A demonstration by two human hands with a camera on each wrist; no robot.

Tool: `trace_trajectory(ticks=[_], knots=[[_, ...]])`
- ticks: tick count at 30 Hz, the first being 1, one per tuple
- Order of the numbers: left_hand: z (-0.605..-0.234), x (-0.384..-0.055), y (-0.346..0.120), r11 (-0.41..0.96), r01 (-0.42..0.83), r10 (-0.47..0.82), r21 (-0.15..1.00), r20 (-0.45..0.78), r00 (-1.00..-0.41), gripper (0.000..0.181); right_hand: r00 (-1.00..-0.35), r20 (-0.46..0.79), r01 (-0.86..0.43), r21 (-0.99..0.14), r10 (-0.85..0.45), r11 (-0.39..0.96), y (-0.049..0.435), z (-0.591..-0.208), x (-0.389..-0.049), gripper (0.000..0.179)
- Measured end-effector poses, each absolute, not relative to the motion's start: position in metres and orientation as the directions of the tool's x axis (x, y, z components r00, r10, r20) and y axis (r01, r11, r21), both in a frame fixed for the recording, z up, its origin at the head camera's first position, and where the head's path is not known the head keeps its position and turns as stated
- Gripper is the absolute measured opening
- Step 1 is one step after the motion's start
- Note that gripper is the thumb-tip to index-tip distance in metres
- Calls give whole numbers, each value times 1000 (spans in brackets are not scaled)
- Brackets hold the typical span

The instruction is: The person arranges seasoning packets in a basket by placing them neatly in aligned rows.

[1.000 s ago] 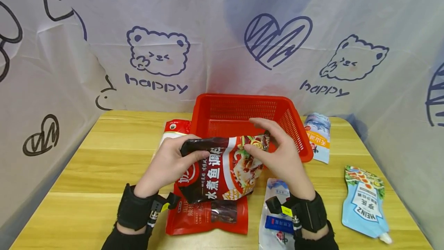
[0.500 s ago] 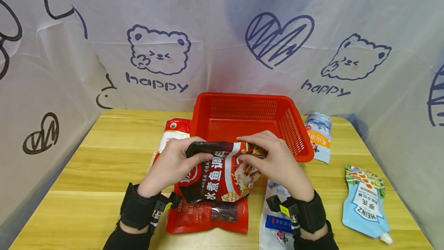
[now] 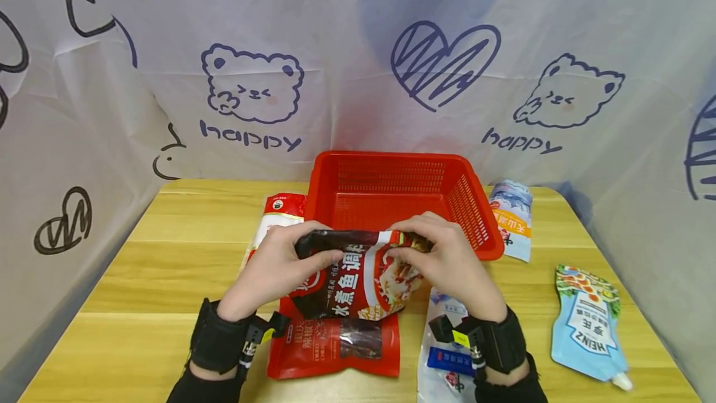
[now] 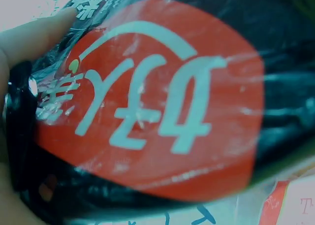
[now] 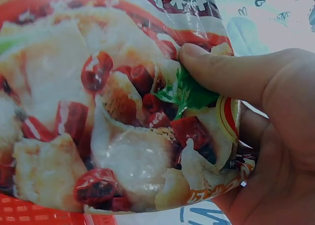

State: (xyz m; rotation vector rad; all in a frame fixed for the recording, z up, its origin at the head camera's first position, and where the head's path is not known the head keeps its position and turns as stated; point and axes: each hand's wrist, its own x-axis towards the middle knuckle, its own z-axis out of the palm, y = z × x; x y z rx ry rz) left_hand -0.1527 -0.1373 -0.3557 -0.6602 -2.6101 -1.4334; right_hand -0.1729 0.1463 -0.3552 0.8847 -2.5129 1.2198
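Observation:
Between both hands is a black and red seasoning packet with a picture of fish and chillies. My left hand pinches its upper left side, thumb on the printed front. The upper right side is gripped by my right hand, thumb in front and fingers behind. In the left wrist view the packet's round red logo fills most of the frame. The food picture shows large in the right wrist view. Below and partly behind the packet, a red dried chilli pouch lies on the table.
A red plastic basket stands just behind the packet. A red and white packet lies left of it, a blue and orange pouch right. Further right is a light blue Heinz pouch. A white pouch lies near the right wrist.
My right hand has come down onto the packet's upper right edge and now grips it, where its fingers were spread wider before. The packet's top has folded over. The left hand keeps its hold.

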Motion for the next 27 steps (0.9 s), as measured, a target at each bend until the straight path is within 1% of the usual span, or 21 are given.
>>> trace_trajectory(ticks=[4, 8, 10, 14, 16, 19, 23, 27], knots=[[-356, -153, -142, 417, 411, 320, 811, 292, -901, 29, -806, 438, -588, -670, -399, 454, 149, -357, -174, 31], [-356, -153, -147, 315, 376, 301, 871, 284, -910, 35, -827, 437, -559, -708, -354, 432, 152, -358, -175, 31], [-356, -154, -149, 291, 359, 277, 887, 281, -919, 36, -841, 435, -538, -734, -322, 415, 153, -358, -176, 31], [-355, -156, -150, 293, 343, 206, 892, 292, -934, 36, -875, 414, -483, -789, -253, 381, 156, -357, -176, 30], [-355, -156, -151, 283, 332, 167, 900, 295, -941, 39, -891, 398, -453, -813, -218, 366, 157, -356, -175, 29], [-355, -156, -150, 233, 298, 131, 926, 274, -953, 45, -909, 385, -416, -840, -157, 349, 156, -355, -174, 30], [-355, -157, -147, 188, 255, 150, 949, 229, -962, 52, -926, 370, -375, -879, -73, 294, 154, -354, -174, 33], [-357, -159, -145, 201, 244, 176, 949, 210, -962, 54, -936, 350, -351, -904, -51, 245, 152, -355, -174, 34]])
